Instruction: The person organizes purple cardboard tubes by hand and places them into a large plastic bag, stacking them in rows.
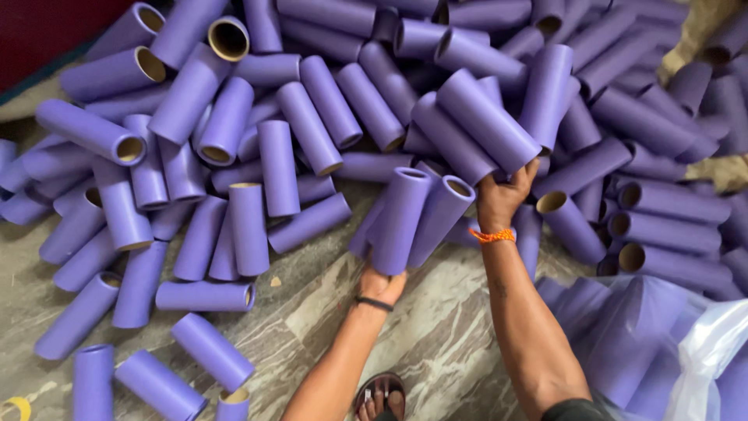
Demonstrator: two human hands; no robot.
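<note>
- Left hand [382, 284], lower centre of frame: clamped round the bottom ends of a bunch of purple tubes [413, 214], at least 2, maybe 3, held upright-ish and fanned w/ open ends up. Black band on the wrist.
- Right hand [502, 193], centre-right: fingers closed on the lower end of one long purple tube [483, 121] that slants up-left over the heap. Orange thread on that wrist. Hands near each other, not touching.
- Pile of tubes [296, 132] fills the whole upper half of frame, lying every which way, some stacked on others; loose ones strewn at lower left on the marbled floor [436, 327].
- Handling, as a guess: look like card tubes w/ purple paper skin, brown inside, so light, stiff, hollow. Several fit in one grip. Smooth skin prob. a bit slick; a bunch can fan out & slip if held only at one end. Squeezing hard near an open end could dent it.
- Best hold, I'd say: round the body near mid-length for one tube, or w/ palm under the bottom ends for a bunch.
- Plastic bag [701, 351], lower right: whitish-clear, more purple showing inside; can't tell exactly what.
- Sandalled foot [382, 398] at bottom centre.
</note>
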